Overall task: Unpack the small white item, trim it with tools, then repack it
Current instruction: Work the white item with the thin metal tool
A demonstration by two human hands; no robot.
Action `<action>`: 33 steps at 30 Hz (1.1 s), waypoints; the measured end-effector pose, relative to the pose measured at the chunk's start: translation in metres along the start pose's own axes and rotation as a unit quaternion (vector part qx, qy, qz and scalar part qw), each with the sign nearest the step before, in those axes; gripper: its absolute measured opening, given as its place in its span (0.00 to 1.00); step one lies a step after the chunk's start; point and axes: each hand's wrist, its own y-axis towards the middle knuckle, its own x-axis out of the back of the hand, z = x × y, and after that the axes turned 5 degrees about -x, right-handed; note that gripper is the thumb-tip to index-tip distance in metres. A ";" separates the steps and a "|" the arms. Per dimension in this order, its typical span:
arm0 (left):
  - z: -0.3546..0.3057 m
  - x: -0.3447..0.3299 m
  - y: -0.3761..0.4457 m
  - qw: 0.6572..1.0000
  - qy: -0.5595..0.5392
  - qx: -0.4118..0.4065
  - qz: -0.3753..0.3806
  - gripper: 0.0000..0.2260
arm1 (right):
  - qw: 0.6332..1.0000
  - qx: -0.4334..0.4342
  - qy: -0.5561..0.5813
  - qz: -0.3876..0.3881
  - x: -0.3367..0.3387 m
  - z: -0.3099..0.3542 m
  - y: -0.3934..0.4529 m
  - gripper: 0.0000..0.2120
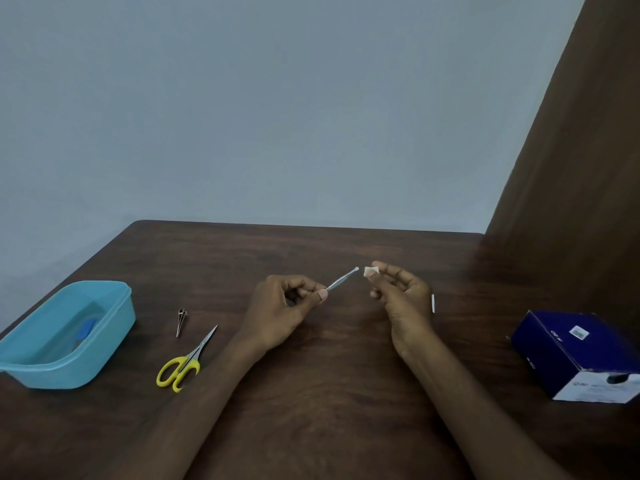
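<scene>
Above the middle of the dark wooden table [311, 393], my left hand [280, 310] pinches a thin metal tool [343, 279] between thumb and fingers. Its tip points up and right toward a small white item [370, 271]. My right hand [401, 296] pinches that white item at its fingertips. Tool tip and item are a short gap apart. Yellow-handled scissors [183, 365] lie shut on the table left of my left forearm. A small metal tweezers-like tool [180, 320] lies just behind them.
A light-blue plastic tub [114, 306] with a blue object inside stands at the left edge. A dark-blue and white cardboard box [581, 355] sits at the right. A thin white strip [433, 303] lies just right of my right hand. A brown panel rises at far right.
</scene>
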 end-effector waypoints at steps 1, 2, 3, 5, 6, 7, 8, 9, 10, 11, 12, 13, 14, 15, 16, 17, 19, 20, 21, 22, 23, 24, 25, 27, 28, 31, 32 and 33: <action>0.000 0.000 0.000 1.000 -0.002 -0.006 0.002 0.02 | 0.999 -0.005 -0.024 0.025 -0.001 -0.001 -0.003 0.07; -0.001 0.000 -0.001 1.000 -0.003 -0.011 0.004 0.03 | 0.998 -0.016 -0.034 0.057 -0.004 -0.002 -0.006 0.05; -0.002 0.001 -0.001 1.000 -0.004 -0.012 0.005 0.03 | 0.995 -0.034 -0.026 0.090 -0.007 -0.001 -0.009 0.04; -0.003 0.001 0.000 1.000 -0.006 -0.006 0.002 0.04 | 0.988 -0.066 0.020 0.141 -0.011 0.002 -0.013 0.05; -0.004 0.001 0.000 1.000 -0.006 -0.003 0.001 0.04 | 0.985 -0.073 0.039 0.150 -0.012 0.004 -0.014 0.06; -0.004 0.001 0.001 1.000 -0.004 0.001 0.001 0.05 | 0.985 -0.075 0.051 0.148 -0.012 0.006 -0.015 0.06; -0.004 0.001 0.001 1.000 0.000 0.003 0.001 0.06 | 0.986 -0.073 0.064 0.138 -0.012 0.008 -0.014 0.07; -0.004 0.001 0.001 1.000 0.004 0.005 0.001 0.07 | 0.987 -0.071 0.079 0.124 -0.011 0.010 -0.014 0.07; -0.003 0.001 0.001 1.000 0.009 0.007 0.000 0.07 | 0.987 -0.069 0.099 0.108 -0.009 0.012 -0.012 0.07; -0.002 0.001 0.001 1.000 0.012 0.008 -0.003 0.07 | 0.986 -0.068 0.120 0.090 -0.008 0.014 -0.011 0.08; -0.001 0.000 0.001 1.000 0.014 0.009 -0.008 0.07 | 0.986 -0.068 0.135 0.071 -0.006 0.014 -0.009 0.07; 0.000 0.000 0.001 1.000 0.013 0.009 -0.013 0.07 | 0.987 -0.068 0.137 0.052 -0.005 0.013 -0.007 0.07; 0.001 0.001 0.001 1.000 0.009 0.010 -0.019 0.07 | 0.989 -0.067 0.124 0.038 -0.004 0.011 -0.007 0.06; 0.002 0.001 0.002 1.000 0.002 0.014 -0.026 0.08 | 0.992 -0.066 0.098 0.032 -0.005 0.007 -0.008 0.05; 0.002 0.002 0.002 0.999 -0.006 0.019 -0.033 0.08 | 0.995 -0.064 0.071 0.037 -0.006 0.005 -0.010 0.04; 0.002 0.001 0.002 0.999 -0.012 0.024 -0.038 0.07 | 0.995 -0.061 0.053 0.053 -0.008 0.002 -0.012 0.04; 0.000 0.000 0.002 0.999 -0.019 0.031 -0.037 0.05 | 0.993 -0.051 0.048 0.094 -0.014 0.001 -0.019 0.03; -0.001 0.001 0.002 0.999 -0.021 0.034 -0.033 0.04 | 0.992 -0.039 0.040 0.111 -0.017 0.001 -0.021 0.03; -0.003 0.001 0.001 0.999 -0.024 0.035 -0.025 0.04 | 0.992 -0.022 0.021 0.123 -0.019 0.000 -0.023 0.03; -0.005 0.002 0.001 0.999 -0.027 0.034 -0.014 0.03 | 0.992 -0.006 -0.008 0.129 -0.021 -0.001 -0.026 0.03; -0.006 0.003 0.000 0.999 -0.029 0.030 -0.001 0.02 | 0.991 0.008 -0.036 0.131 -0.022 -0.004 -0.028 0.03; -0.006 0.003 -0.001 0.999 -0.031 0.024 0.011 0.02 | 0.990 0.019 -0.059 0.129 -0.023 -0.006 -0.029 0.03; -0.007 0.003 -0.001 0.999 -0.030 0.020 0.020 0.01 | 0.989 0.029 -0.072 0.122 -0.023 -0.008 -0.030 0.04; -0.008 0.003 -0.003 0.999 -0.028 0.021 0.025 0.01 | 0.991 0.037 -0.082 0.101 -0.024 -0.010 -0.030 0.06; -0.010 0.003 -0.003 0.999 -0.027 0.022 0.025 0.02 | 0.991 0.040 -0.084 0.092 -0.024 -0.010 -0.030 0.07; -0.013 0.002 -0.004 0.999 -0.005 0.013 0.028 0.02 | 0.993 0.033 -0.081 0.078 -0.023 -0.010 -0.028 0.06; -0.012 0.003 -0.004 1.000 0.005 0.006 0.030 0.02 | 0.993 0.026 -0.078 0.085 -0.023 -0.010 -0.029 0.07; -0.011 0.003 -0.004 0.999 0.013 -0.001 0.030 0.02 | 0.992 0.020 -0.079 0.096 -0.024 -0.010 -0.030 0.07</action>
